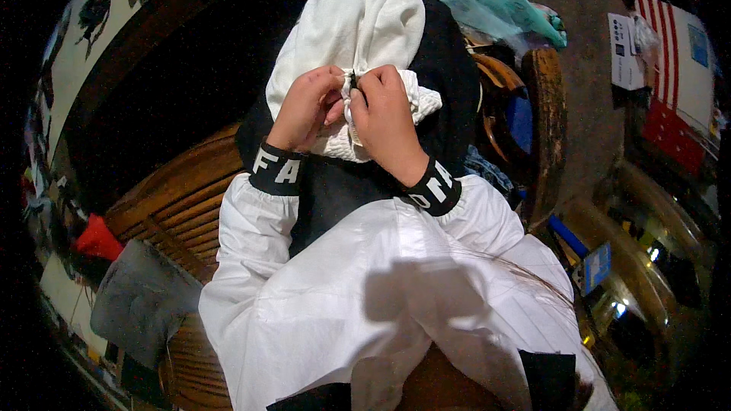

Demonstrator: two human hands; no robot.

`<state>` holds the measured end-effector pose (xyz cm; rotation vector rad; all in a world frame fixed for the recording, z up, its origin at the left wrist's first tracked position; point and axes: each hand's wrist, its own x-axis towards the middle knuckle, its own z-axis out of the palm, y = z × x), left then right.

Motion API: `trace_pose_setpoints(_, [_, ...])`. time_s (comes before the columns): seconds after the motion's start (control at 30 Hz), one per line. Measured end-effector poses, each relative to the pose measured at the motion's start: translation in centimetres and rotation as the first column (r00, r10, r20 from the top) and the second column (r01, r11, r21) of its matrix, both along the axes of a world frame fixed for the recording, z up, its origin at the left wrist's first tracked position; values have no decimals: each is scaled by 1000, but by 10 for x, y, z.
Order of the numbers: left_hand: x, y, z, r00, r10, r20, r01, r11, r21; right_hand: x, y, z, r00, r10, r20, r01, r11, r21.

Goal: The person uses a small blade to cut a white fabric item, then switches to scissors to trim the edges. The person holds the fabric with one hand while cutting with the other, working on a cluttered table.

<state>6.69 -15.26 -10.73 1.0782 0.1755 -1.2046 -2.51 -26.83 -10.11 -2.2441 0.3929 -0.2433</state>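
A white cloth garment [324, 23] with a gathered, ribbed band lies across my lap, over dark cloth [335, 205]. My left hand [306, 110] has its fingers bent in a pinch on the band near the middle. Right beside it, my right hand [387, 123] pinches the same band with thumb and forefinger. A small dark spot [352, 80] shows between the fingertips; what it is I cannot make out. The garment's loose folds spread away from me, beyond both hands.
A slatted wooden bench [179, 198] with a grey cushion [145, 297] is at the left, near a red item [99, 237]. To the right are a wooden armrest [550, 122], a teal plastic bag [502, 7] and a white box [626, 49].
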Motion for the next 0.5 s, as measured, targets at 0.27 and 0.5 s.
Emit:
trace_pose_setpoints(0.27, [0,9,-10,995,60,-75,-64,997,-49,2,-4,-2,994,113,-5,-113,993,43])
trace_pose_setpoints(0.5, [1,16,-19,950,101,-294,-170,960,-221,2,-7,2,997,74,-5,-71,966,250])
